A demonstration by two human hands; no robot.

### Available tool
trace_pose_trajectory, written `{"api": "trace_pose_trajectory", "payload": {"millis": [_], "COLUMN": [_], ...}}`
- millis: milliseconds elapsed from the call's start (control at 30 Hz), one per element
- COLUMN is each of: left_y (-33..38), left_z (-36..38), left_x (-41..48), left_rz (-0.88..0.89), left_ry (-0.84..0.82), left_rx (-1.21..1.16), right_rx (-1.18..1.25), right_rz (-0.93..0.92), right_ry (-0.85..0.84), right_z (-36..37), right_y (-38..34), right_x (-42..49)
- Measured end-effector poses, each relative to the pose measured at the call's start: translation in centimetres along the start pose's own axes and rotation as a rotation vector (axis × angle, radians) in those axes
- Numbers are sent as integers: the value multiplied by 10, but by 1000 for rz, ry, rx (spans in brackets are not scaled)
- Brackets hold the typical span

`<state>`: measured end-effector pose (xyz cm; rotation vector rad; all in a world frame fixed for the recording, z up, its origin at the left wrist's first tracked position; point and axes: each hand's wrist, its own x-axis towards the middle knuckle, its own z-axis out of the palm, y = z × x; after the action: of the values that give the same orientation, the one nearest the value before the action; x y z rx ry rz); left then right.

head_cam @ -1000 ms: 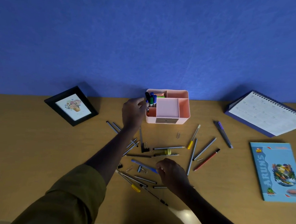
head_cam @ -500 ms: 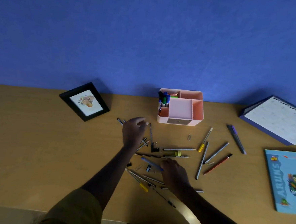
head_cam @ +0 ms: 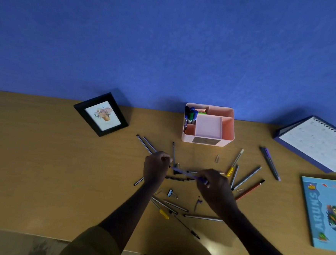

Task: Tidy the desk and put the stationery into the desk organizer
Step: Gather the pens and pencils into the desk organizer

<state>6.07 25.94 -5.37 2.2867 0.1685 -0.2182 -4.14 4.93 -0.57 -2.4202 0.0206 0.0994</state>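
Right hand (head_cam: 214,188) grasping blue pen (head_cam: 185,173), held level above tabletop (head_cam: 60,169), free end toward left hand (head_cam: 155,170). Guessing hand-off before drop into organizer (head_cam: 224,142) at back. Left hand curled at pen's end, can't tell if gripping. Other pens (head_cam: 246,178) scattered all around.

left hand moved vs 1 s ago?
Yes. The left hand was at the pink organizer, by its left compartment; it has pulled back toward the person and now sits clear of it.

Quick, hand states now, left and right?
Left hand: curled at the end of the blue pen; grip cannot be told.
Right hand: holding the blue pen.
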Motion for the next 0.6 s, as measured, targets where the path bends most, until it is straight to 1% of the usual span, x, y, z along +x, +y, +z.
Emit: {"api": "trace_pose_trajectory", "payload": {"millis": [133,267,367,533,600], "left_y": [-2,-3,-4,-3,-2], "left_z": [8,14,21,30,33], "left_x": [-11,-15,-17,-19,-19], "left_rz": [24,-21,-22,-27,-49], "left_ry": [-14,0,-3,-5,-4], "left_rx": [46,63,81,113,121], "right_rx": [43,50,30,5,-44], "right_rz": [-64,-104,-105,-91,-86], "right_ry": [190,308,350,368,364], "right_z": [-39,-63,-72,-72,-69], "right_y": [-11,-17,-21,-25,-25], "right_x": [26,56,78,113,127]}}
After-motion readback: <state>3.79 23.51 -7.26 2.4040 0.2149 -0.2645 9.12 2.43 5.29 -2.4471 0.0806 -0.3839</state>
